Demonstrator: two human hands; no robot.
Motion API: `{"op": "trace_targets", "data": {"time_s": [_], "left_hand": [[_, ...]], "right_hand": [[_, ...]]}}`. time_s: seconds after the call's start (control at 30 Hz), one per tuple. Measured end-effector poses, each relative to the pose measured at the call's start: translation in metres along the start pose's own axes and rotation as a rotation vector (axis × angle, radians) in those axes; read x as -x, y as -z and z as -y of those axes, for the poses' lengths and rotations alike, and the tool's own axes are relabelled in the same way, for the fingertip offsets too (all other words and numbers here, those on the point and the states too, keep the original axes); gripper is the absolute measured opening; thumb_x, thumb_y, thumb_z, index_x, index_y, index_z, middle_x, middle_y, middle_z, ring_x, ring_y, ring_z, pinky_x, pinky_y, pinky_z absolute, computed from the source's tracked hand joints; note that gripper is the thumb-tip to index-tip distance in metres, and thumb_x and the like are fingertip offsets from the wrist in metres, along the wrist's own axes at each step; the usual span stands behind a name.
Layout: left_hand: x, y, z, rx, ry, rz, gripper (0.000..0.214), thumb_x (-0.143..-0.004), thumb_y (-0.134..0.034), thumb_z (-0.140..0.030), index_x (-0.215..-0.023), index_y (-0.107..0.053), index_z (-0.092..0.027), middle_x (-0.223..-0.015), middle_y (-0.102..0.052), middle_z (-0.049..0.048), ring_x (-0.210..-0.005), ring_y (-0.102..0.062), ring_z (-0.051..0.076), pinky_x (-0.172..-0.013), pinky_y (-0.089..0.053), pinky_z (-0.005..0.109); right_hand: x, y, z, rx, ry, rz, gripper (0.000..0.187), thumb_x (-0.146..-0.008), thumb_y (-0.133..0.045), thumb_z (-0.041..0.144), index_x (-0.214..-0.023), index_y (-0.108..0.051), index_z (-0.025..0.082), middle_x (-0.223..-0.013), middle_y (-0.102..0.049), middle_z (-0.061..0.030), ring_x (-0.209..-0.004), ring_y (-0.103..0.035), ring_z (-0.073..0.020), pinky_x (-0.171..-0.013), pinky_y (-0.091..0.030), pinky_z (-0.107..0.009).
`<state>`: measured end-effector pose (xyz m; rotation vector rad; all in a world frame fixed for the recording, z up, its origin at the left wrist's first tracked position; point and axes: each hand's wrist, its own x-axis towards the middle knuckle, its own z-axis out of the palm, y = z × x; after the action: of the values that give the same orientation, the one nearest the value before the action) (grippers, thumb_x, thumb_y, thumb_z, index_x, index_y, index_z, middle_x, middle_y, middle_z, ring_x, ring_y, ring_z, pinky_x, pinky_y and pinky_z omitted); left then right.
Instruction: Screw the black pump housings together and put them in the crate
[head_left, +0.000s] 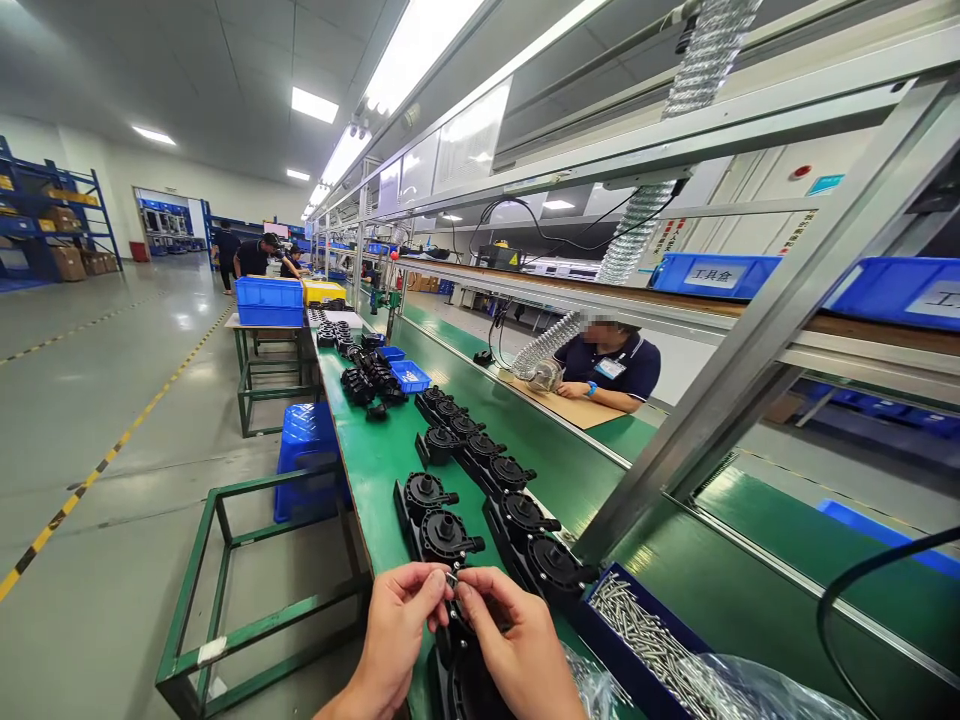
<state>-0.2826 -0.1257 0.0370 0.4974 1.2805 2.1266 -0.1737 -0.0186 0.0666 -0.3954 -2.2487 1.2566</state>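
Observation:
My left hand [396, 628] and my right hand [517, 645] meet at the bottom of the view over a black round pump housing [466, 672] on the green workbench [375, 460]. Both hands are closed in a pinch around a small silver screw [451, 579] held between their fingertips. Just beyond them lie two more black pump housings [442, 532], and a long row of the same parts [487, 470] runs away along the bench. A blue bin of silver screws [645, 640] sits right of my right hand.
A slanted metal post [750, 370] of the line's frame rises on the right. A seated person in a dark shirt [611, 372] works across the conveyor. Blue crates [268, 301] and a green metal stand [247, 560] stand left of the bench. Other people stand far back.

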Motion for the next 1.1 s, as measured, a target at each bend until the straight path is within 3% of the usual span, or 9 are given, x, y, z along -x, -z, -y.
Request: {"op": "trace_targets", "data": {"time_s": [0.27, 0.43, 0.53, 0.63, 0.7, 0.77, 0.9, 1.0, 1.1], "left_hand": [[0.000, 0.002, 0.000, -0.003, -0.007, -0.013, 0.046, -0.072, -0.086, -0.054, -0.090, -0.081, -0.012, -0.068, -0.069, 0.0058, -0.057, -0.054, 0.011, -0.054, -0.041, 0.021], [0.002, 0.005, 0.009, -0.056, -0.054, 0.023, 0.043, -0.080, -0.080, -0.053, -0.098, -0.081, -0.014, -0.073, -0.070, 0.0066, -0.060, -0.055, 0.012, -0.054, -0.043, 0.021], [0.005, 0.007, 0.011, -0.263, -0.234, 0.025, 0.035, -0.091, -0.070, -0.047, -0.105, -0.081, -0.018, -0.082, -0.072, 0.0077, -0.068, -0.062, 0.016, -0.064, -0.052, 0.024], [0.007, 0.011, 0.011, -0.480, -0.559, 0.070, 0.026, -0.098, -0.062, -0.032, -0.116, -0.078, -0.023, -0.098, -0.073, 0.0090, -0.087, -0.068, 0.019, -0.079, -0.057, 0.028], [0.006, 0.013, 0.011, -0.544, -0.736, 0.110, 0.029, -0.099, -0.058, -0.023, -0.123, -0.075, -0.025, -0.101, -0.072, 0.0090, -0.091, -0.068, 0.019, -0.080, -0.058, 0.028], [0.005, 0.015, 0.011, -0.567, -0.806, 0.131, 0.031, -0.099, -0.058, -0.018, -0.125, -0.074, -0.026, -0.102, -0.072, 0.0086, -0.091, -0.068, 0.017, -0.081, -0.058, 0.027], [0.002, 0.017, 0.010, -0.478, -0.637, 0.128, 0.018, -0.099, -0.061, -0.024, -0.107, -0.078, -0.023, -0.096, -0.071, 0.0067, -0.087, -0.068, 0.016, -0.078, -0.056, 0.025], [0.000, 0.020, 0.008, -0.399, -0.491, 0.137, 0.017, -0.097, -0.065, -0.033, -0.093, -0.076, -0.019, -0.090, -0.067, 0.0060, -0.084, -0.065, 0.016, -0.074, -0.054, 0.025], [-0.001, 0.031, 0.007, -0.413, -0.453, 0.155, 0.021, -0.096, -0.066, -0.037, -0.107, -0.073, -0.020, -0.100, -0.065, 0.0074, -0.091, -0.064, 0.019, -0.077, -0.055, 0.027]], "right_hand": [[0.003, 0.000, 0.000, 0.191, 0.229, -0.030, 0.018, -0.102, -0.057, 0.031, -0.102, -0.074, 0.022, -0.098, -0.078, -0.0079, -0.086, -0.075, -0.0231, -0.081, -0.059, -0.031], [0.004, 0.000, -0.002, 0.248, 0.275, -0.062, 0.016, -0.101, -0.058, 0.026, -0.107, -0.073, 0.023, -0.099, -0.078, -0.0066, -0.086, -0.075, -0.0226, -0.081, -0.059, -0.030], [0.004, -0.001, -0.001, 0.198, 0.194, -0.047, 0.018, -0.102, -0.057, 0.032, -0.105, -0.072, 0.023, -0.096, -0.077, -0.0058, -0.083, -0.075, -0.0214, -0.077, -0.058, -0.029], [0.005, -0.001, 0.002, 0.079, 0.066, -0.017, 0.025, -0.103, -0.055, 0.041, -0.110, -0.069, 0.021, -0.094, -0.076, -0.0070, -0.082, -0.073, -0.0215, -0.078, -0.057, -0.029], [0.005, -0.001, 0.002, -0.010, -0.012, 0.017, 0.033, -0.102, -0.056, 0.047, -0.115, -0.067, 0.019, -0.087, -0.075, -0.0075, -0.080, -0.072, -0.0223, -0.077, -0.057, -0.031], [0.004, -0.002, 0.001, -0.120, -0.077, 0.051, 0.042, -0.099, -0.059, 0.055, -0.117, -0.066, 0.017, -0.083, -0.074, -0.0083, -0.077, -0.071, -0.0235, -0.072, -0.058, -0.032], [0.000, -0.008, -0.005, -0.386, -0.190, 0.110, 0.056, -0.091, -0.068, 0.062, -0.123, -0.066, 0.016, -0.085, -0.073, -0.0095, -0.077, -0.068, -0.0238, -0.064, -0.057, -0.031], [-0.001, -0.015, -0.008, -0.504, -0.233, 0.184, 0.052, -0.088, -0.074, 0.059, -0.116, -0.069, 0.015, -0.082, -0.072, -0.0083, -0.075, -0.066, -0.0212, -0.061, -0.055, -0.028], [-0.005, -0.015, -0.011, -0.543, -0.249, 0.209, 0.050, -0.085, -0.077, 0.058, -0.107, -0.070, 0.014, -0.083, -0.072, -0.0091, -0.074, -0.067, -0.0205, -0.059, -0.054, -0.028]]}}
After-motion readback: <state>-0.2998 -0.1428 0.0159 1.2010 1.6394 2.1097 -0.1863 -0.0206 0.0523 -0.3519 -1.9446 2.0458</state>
